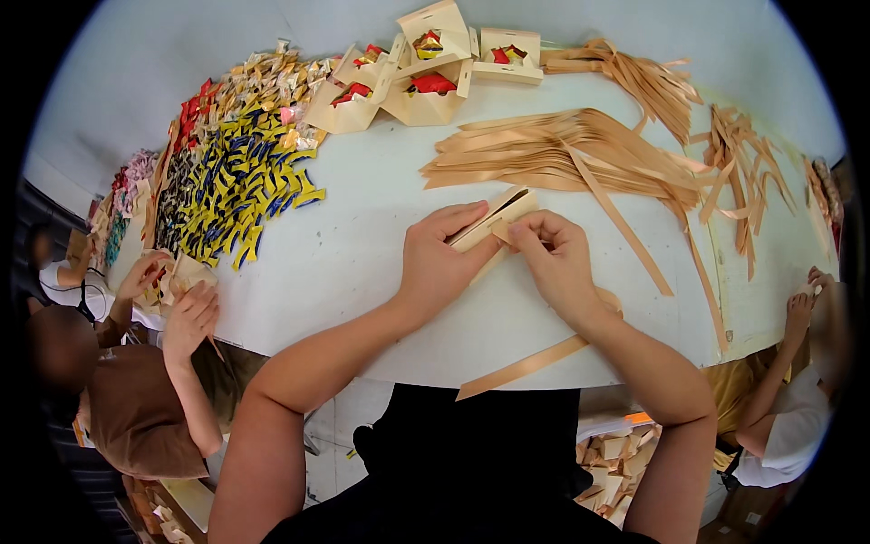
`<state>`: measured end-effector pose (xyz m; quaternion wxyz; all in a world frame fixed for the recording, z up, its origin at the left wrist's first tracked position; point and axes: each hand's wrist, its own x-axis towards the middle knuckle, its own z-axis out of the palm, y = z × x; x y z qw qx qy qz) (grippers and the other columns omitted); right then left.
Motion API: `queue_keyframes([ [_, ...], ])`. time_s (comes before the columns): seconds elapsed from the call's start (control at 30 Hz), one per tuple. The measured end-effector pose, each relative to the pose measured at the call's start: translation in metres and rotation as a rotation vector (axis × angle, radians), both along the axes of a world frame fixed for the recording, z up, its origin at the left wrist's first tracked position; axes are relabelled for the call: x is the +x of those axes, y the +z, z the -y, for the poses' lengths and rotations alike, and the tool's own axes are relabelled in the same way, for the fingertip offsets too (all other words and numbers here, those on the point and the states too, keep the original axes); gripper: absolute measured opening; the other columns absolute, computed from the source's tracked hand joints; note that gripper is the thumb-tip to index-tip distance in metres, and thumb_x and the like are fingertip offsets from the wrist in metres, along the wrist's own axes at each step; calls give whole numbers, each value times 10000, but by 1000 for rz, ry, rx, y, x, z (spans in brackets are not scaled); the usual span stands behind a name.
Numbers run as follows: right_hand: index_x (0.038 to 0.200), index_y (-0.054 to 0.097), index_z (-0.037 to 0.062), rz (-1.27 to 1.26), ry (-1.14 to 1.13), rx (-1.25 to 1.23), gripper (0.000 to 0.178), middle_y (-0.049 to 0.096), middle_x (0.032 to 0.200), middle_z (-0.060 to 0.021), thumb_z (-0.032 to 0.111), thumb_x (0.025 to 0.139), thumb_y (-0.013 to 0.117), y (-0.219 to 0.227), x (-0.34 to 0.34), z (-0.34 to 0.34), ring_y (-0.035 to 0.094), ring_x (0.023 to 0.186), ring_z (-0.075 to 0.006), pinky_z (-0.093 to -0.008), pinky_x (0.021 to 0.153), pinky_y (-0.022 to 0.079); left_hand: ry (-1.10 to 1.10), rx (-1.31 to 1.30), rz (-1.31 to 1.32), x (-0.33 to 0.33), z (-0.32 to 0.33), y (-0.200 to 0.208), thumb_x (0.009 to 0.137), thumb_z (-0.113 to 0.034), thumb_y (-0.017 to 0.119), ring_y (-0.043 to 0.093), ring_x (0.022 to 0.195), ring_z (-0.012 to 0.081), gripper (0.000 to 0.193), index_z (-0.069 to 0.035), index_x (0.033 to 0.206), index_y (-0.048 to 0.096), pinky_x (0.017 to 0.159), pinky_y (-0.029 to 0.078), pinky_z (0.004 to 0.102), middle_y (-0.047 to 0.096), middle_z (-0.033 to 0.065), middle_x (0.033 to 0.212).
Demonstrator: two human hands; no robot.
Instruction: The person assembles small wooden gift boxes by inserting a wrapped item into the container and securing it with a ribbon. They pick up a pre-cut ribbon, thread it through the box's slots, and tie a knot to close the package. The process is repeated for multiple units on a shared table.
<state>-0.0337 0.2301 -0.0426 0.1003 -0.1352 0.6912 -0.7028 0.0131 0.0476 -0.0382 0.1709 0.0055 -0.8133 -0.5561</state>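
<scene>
I see the white table (372,222) widest of all, its near edge just before the person's body. At its left end sits a co-worker in brown (140,412); at its right end, another in white (784,444). Next in size is the ribbon pile (562,154), tan, lying from the middle toward the right edge. To the left of the middle spread the yellow and blue packets (243,190). By the far edge stand five open boxes (426,111), with red packets (433,83) inside.

Above the near half of the table, the left hand (439,249) is half closed around a slim cream box (476,236), which is tilted, its dark slit toward the far edge. The right hand (555,249) is nearly closed, thumb and finger pinching at the box's side; whether they have ribbon or flap, I cannot tell. One loose ribbon (526,366) passes under the right forearm and crosses the near edge.
</scene>
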Motion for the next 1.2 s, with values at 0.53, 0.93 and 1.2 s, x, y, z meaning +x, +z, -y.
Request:
queue_keyframes([
  [0.53,962,761,3,-87,-25,99,213,701,750,27,207,1023,746,-3,2,5,522,654,-28,-231,591,413,-118,244,45,-5,15,-4,946,-126,793,743,990,180,206,10,1098,819,814,576,292,780,154,1142],
  [0.93,736,520,50,-210,-86,390,507,545,612,-19,393,912,850,26,-1,-5,499,583,-106,-301,536,425,-233,278,53,-4,4,0,1130,-131,524,745,976,198,149,5,1129,584,830,656,345,716,111,1202],
  [1.2,704,509,51,-212,-109,410,368,528,577,-35,258,871,764,18,-9,-16,488,542,-147,-354,540,426,220,568,8,-44,65,0,1146,-213,476,698,937,200,184,-36,1193,495,751,618,353,644,129,1211],
])
